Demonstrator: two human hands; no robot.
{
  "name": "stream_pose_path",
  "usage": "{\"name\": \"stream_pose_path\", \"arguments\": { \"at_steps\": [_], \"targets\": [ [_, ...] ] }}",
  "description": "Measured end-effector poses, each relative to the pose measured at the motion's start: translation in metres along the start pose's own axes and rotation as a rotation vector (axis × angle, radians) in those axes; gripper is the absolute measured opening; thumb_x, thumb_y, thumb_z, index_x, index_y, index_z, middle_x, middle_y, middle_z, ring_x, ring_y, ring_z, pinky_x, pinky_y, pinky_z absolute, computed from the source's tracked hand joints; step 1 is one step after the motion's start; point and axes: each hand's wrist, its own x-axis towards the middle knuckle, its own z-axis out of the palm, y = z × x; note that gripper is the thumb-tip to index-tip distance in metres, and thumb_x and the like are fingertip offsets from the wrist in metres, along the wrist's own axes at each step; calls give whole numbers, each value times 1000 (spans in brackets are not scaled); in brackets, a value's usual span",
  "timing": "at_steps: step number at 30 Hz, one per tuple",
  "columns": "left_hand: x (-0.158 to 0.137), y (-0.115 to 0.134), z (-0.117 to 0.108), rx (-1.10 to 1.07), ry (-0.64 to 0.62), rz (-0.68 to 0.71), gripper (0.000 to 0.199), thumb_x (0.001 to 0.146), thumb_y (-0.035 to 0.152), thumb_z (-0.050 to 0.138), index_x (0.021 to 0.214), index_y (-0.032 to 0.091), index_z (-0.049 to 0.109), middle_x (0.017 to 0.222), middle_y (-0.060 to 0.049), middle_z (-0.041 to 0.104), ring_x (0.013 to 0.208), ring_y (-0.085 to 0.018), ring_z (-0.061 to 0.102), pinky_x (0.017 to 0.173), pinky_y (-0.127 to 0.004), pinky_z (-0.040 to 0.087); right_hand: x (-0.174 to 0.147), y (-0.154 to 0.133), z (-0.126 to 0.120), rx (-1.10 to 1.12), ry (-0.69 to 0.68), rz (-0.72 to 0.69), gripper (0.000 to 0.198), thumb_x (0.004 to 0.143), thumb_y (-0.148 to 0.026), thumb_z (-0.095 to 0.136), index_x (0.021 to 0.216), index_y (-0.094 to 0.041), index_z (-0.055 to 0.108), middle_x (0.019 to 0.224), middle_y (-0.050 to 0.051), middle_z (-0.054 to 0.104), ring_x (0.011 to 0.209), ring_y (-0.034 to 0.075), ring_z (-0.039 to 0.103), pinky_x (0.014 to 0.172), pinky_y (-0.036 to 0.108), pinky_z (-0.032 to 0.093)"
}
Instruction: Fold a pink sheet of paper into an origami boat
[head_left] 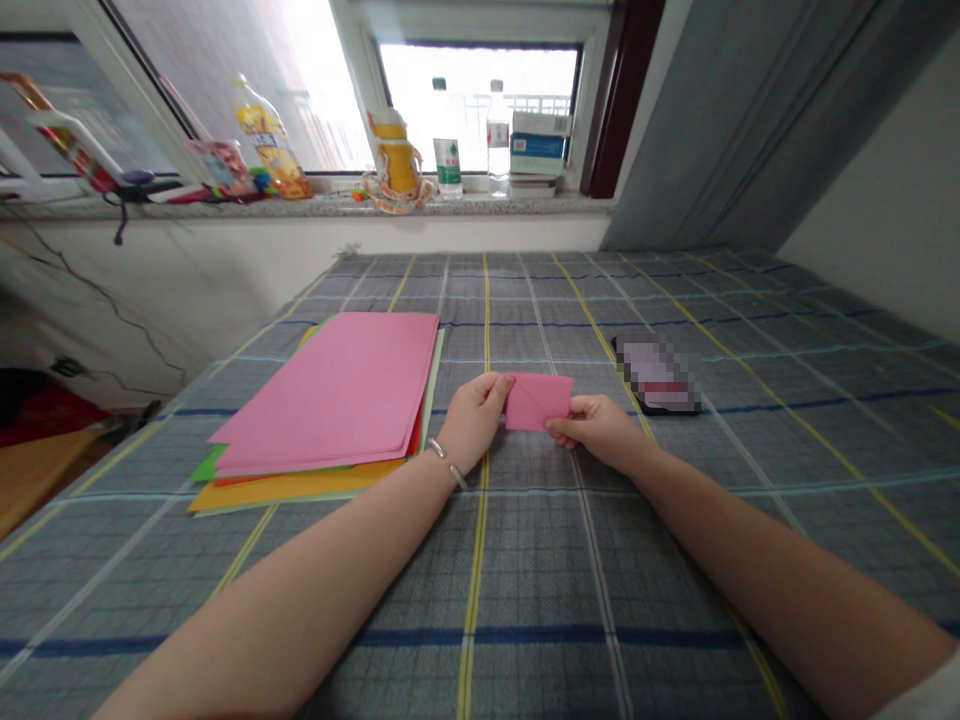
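Note:
Between my hands is a small folded piece of pink paper (534, 402), roughly rectangular, with a diagonal crease or flap edge across its face. My left hand (474, 415), with a silver bangle at the wrist, pinches its upper left corner between thumb and fingers. My right hand (596, 428) grips the lower right edge, thumb in front. To the left of my left hand lies a stack of coloured paper (337, 385), pink sheets on top, with green, orange and yellow edges showing beneath.
A plaid cloth (540, 580) covers the surface. A phone (656, 375) lies to the right, its screen blurred out. On the windowsill (480, 203) behind stand a juice bottle (270, 140), a yellow cup (397, 160), water bottles (448, 150) and stacked boxes (538, 150).

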Motion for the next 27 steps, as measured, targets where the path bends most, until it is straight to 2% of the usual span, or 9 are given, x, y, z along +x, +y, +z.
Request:
{"name": "stream_pose_path", "arguments": {
  "at_steps": [4, 7, 10, 12, 15, 18, 21, 27],
  "targets": [
    [-1, 5, -1, -113, 56, 71, 25, 81, 37, 60, 91, 15, 65, 84, -3, 68, 77, -15, 61, 73, -26, 48, 3, 4, -1, -105, 91, -71, 27, 72, -38, 66, 83, -14, 68, 60, 1, 61, 53, 13, 53, 52, 27, 44],
    [-4, 9, -1, -13, 68, 204, 18, 82, 32, 60, 89, 16, 66, 87, -3, 68, 80, -15, 61, 77, -27, 48, 4, 5, -1, -252, 187, -150, 31, 76, -39, 64, 94, -15, 70, 73, 4, 68, 62, 17, 59, 61, 31, 47],
    [-10, 14, 0, 110, 64, 343, 13, 85, 28, 57, 88, 17, 65, 87, -3, 68, 83, -15, 61, 80, -28, 47, 2, 2, -1, -372, 256, -247, 27, 78, -37, 64, 96, -18, 72, 83, 6, 71, 73, 20, 63, 69, 34, 49],
    [-12, 18, 0, 194, 58, 441, 11, 86, 25, 56, 85, 18, 65, 86, -3, 68, 83, -15, 61, 80, -29, 47, 0, -3, -2, -457, 299, -362, 20, 78, -35, 65, 91, -21, 72, 87, 6, 72, 81, 22, 64, 75, 37, 49],
    [-15, 22, -1, 359, 50, 609, 10, 87, 24, 56, 82, 20, 64, 86, -3, 69, 85, -16, 61, 81, -32, 45, -5, -12, -4, -540, 394, -633, 10, 80, -30, 65, 87, -24, 71, 90, 4, 71, 91, 21, 62, 86, 39, 46],
    [-16, 22, -3, 521, 26, 719, 10, 87, 25, 57, 83, 21, 64, 88, -2, 70, 85, -17, 59, 83, -34, 42, -11, -19, -6, -587, 380, -809, 8, 82, -29, 64, 88, -26, 69, 88, 2, 72, 89, 20, 63, 87, 39, 45],
    [-17, 19, -2, 556, 3, 729, 11, 88, 26, 56, 83, 22, 64, 88, -2, 70, 85, -16, 59, 84, -34, 40, -16, -24, -3, -611, 328, -837, 7, 83, -28, 62, 87, -27, 68, 86, 1, 71, 87, 19, 63, 86, 38, 46],
    [-18, 18, 2, 472, -21, 702, 12, 89, 24, 54, 82, 21, 63, 87, -2, 69, 86, -17, 59, 84, -34, 41, -18, -28, 2, -633, 362, -815, 5, 81, -22, 61, 78, -25, 63, 80, 1, 69, 82, 18, 62, 80, 36, 48]
  ]
}}
